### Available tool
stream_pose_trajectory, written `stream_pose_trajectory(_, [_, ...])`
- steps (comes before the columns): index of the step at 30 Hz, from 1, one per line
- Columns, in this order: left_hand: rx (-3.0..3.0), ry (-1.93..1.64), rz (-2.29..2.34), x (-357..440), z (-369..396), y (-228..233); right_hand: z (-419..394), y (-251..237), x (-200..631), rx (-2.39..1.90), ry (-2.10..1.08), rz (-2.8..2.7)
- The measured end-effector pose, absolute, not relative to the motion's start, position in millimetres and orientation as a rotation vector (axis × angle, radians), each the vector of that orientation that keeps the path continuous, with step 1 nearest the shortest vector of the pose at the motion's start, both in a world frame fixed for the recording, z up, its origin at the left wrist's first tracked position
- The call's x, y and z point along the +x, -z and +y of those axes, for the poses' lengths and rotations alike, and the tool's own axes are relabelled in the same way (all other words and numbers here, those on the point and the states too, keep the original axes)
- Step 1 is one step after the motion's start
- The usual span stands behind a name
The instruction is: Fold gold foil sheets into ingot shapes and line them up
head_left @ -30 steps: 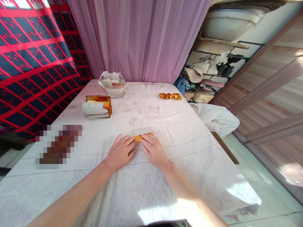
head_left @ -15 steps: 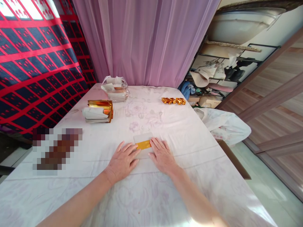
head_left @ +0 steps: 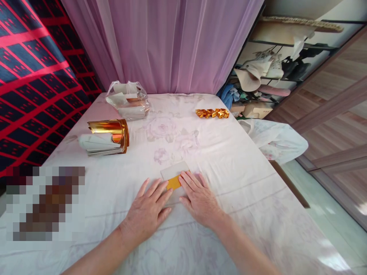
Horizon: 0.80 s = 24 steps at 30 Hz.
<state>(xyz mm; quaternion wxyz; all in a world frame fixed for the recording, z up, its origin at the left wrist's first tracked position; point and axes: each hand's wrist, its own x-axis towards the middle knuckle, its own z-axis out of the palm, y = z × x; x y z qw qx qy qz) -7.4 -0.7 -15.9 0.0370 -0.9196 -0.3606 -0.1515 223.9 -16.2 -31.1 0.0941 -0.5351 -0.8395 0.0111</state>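
A small sheet of foil paper (head_left: 173,183), grey-white with a gold folded strip along its near edge, lies flat and slightly askew on the cloth. My left hand (head_left: 149,210) rests palm down at its near left, fingers spread, with fingertips on the left end of the gold strip. Flat over the strip's right end lies my right hand (head_left: 200,198), its fingers stretched out side by side and hiding that corner. Neither hand grips anything.
A flowered cloth (head_left: 134,164) covers the table. At the left stand curled gold and white paper sheets (head_left: 120,131), with a clear plastic bag of papers (head_left: 129,101) behind. Crumpled-looking gold foil pieces (head_left: 212,113) form a row at back right. A blurred patch (head_left: 48,206) hides something at left.
The view has tipped down and come closer. The foil paper now lies more slanted, with more of its grey-white part showing. Both hands stay flat on its gold strip.
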Motion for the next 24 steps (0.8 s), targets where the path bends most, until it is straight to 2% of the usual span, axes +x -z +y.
stream_pose_trajectory(13, [-2.889, 0.500, -1.097, -17.2, 4.7, 19.6, -16.6, 31.0, 236.1, -1.932, 0.015, -2.310])
stream_pose_trajectory(19, [-2.905, 0.556, -1.163, -13.8, 2.6, 17.3, -28.4, 24.6, 223.8, -1.770, 0.173, -2.266])
stream_pose_trajectory(24, [-2.902, 0.549, -1.181, -10.8, 0.9, 12.9, -33.8, 18.1, 209.2, -1.602, 0.020, -2.402])
